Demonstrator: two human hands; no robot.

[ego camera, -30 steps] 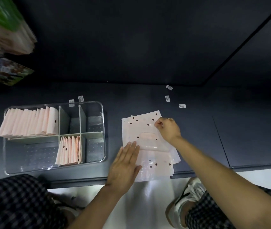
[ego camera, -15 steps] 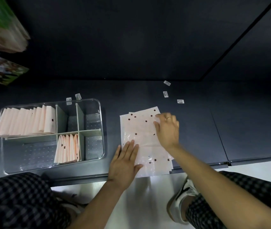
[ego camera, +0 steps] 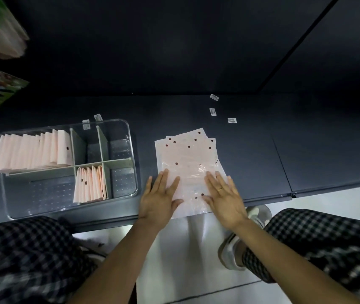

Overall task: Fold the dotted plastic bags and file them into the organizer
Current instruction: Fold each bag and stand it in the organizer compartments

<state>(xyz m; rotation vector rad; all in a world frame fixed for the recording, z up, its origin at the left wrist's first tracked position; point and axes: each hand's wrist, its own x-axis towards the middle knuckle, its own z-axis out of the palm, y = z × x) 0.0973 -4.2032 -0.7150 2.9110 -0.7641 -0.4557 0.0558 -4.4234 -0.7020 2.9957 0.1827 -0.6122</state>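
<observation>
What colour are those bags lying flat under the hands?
Pale pink with scattered dark dots, seen in the head view: the flat bags.

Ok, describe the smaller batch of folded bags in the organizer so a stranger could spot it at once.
Find the clear plastic organizer on the dark shelf, left of the left hand. In its near row, the middle compartment holds the smaller batch of folded bags, standing on edge. Unlike the long row of folded bags in the far-left compartment, it is only a few pink pieces.
</observation>
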